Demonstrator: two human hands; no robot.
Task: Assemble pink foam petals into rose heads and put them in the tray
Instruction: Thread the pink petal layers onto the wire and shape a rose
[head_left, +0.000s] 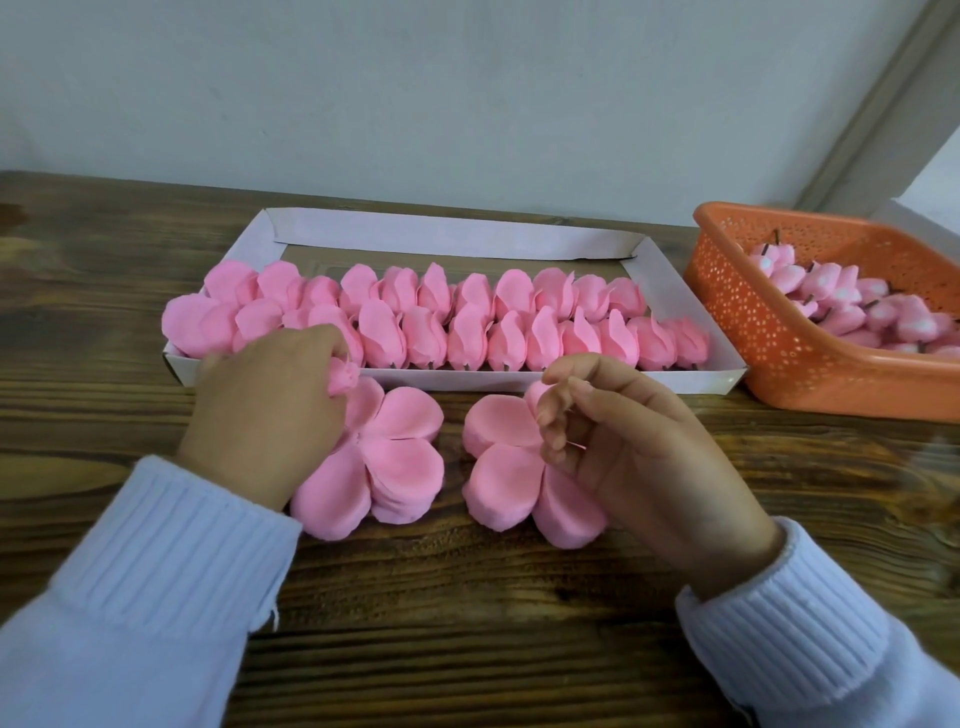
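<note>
Two stacks of pink foam petal sheets lie on the wooden table: a left stack (389, 457) and a right stack (511, 467). My left hand (265, 415) covers the left stack's left side and grips a small pink bud (344, 376) at its fingertips. My right hand (634, 447) hovers over the right stack with curled fingers, pinching the edge of a pink petal (537, 389). Behind them, a white cardboard tray (452, 236) holds two rows of finished pink rose heads (467, 317).
An orange perforated plastic basket (769, 322) at the right holds several pink buds on short dark stems (852, 296). A pale wall stands close behind the tray. Bare wood table (467, 623) stretches in front of the stacks.
</note>
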